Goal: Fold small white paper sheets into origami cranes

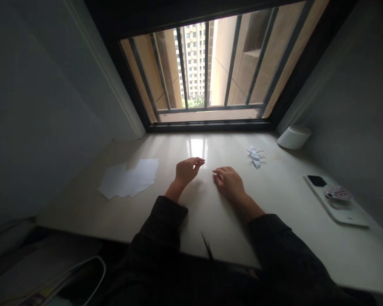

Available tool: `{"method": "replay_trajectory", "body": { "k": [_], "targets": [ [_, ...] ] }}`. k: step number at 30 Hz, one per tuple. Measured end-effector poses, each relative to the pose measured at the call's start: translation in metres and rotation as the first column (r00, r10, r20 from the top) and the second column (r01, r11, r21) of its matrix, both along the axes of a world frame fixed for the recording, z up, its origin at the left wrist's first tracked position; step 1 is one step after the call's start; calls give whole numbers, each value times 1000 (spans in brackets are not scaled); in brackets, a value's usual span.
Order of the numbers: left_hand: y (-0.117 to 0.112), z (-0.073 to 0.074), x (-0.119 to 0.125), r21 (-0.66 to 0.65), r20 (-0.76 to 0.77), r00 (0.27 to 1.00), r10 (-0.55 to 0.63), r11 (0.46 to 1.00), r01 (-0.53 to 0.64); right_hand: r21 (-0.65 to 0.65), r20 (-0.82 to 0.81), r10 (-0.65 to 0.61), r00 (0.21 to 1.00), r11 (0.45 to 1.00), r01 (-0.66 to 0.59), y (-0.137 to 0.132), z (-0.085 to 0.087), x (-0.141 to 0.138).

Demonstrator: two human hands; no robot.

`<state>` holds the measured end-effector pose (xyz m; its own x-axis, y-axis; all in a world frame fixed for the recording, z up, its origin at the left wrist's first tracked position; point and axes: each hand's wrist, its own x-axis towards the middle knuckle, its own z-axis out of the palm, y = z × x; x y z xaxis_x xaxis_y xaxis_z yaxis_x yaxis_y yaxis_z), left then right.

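Note:
Above the pale tabletop point(204, 212), my left hand point(187, 170) points its fingers to the right, with a gap between thumb and fingers and nothing visible in it. Facing it from the right, my right hand point(230, 182) has loosely bent fingers, thumb apart from them, and no object shows there either. A short space separates the two hands. Beyond my right hand lies a small folded white paper figure point(255, 157) with thin leg-like strips. Left of my left hand, several white paper sheets point(127, 180) overlap in a loose fan.
A phone point(335, 204) with a round grip on its back lies at the right edge. Near the right wall stands a white rounded container point(294, 137). A barred window point(207, 68) is behind the tabletop. A white cable point(100, 272) loops at the lower left.

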<state>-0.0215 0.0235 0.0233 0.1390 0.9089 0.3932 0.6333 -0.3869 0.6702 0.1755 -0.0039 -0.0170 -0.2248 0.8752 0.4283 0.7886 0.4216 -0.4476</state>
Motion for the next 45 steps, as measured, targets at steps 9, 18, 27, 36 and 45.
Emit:
{"method": "replay_trajectory", "body": {
  "k": [9,18,27,36,45],
  "targets": [
    [-5,-3,-177,-100,-482,719,501,784,-613,55,57,17,998,998,-20,4,-11,7],
    [-3,-27,-206,-134,-593,670,446,766,-628,40,69,19,997,999,-22,3,-13,7],
    [-4,-10,-196,-43,-395,690,606,738,-673,-7,60,14,998,1000,-14,3,-10,5],
    [15,7,-30,-324,811,515,277,946,2,62,-318,79,945,996,-63,-4,10,-8],
    [-17,-10,71,-333,893,378,245,924,187,31,-656,113,746,992,-122,-3,15,-11]
  ]
}}
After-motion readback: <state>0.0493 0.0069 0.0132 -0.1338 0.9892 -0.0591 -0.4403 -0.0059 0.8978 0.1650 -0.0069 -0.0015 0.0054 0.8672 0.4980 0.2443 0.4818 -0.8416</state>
